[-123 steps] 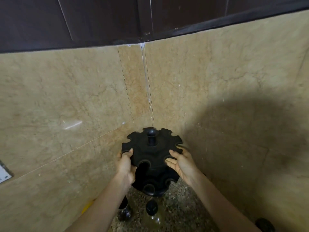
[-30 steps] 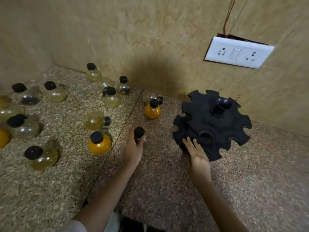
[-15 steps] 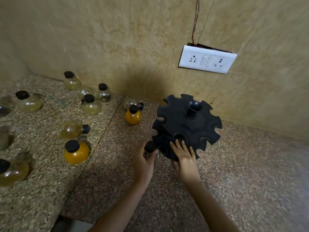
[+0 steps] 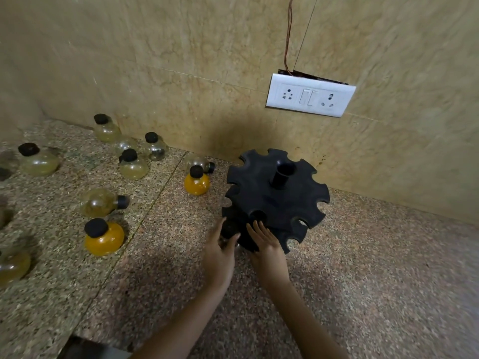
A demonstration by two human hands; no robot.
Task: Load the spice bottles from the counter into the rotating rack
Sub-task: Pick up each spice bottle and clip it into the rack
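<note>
The fingers (image 4: 234, 238) of the left hand (image 4: 219, 257) are curled around a small bottle (image 4: 229, 229) with a dark cap. The bottle sits right against the low side of the black rack (image 4: 276, 200), at about 8 o'clock on it. The right hand (image 4: 267, 244) lies flat on the rack's near edge, at about 6 o'clock, with its fingers spread a little and holding nothing.

This looks like the very first bottle going in. I see no bottle in the top slots. The lower slots are dark, so I cannot tell about them.

Next, the bottle must slide sideways into a slot. The right hand should keep the rack from turning or tipping while that happens.

Many more bottles wait on the counter (image 4: 363, 281), all to the left of the rack, from 9 to 11 o'clock. An orange bottle (image 4: 196, 182) stands just beside the rack. Another orange one (image 4: 103, 238) stands farther left. One clear bottle (image 4: 102, 202) lies on its side. Nothing blocks the way in.

A white switch plate (image 4: 309, 95) is on the wall above, at 1 o'clock.
</note>
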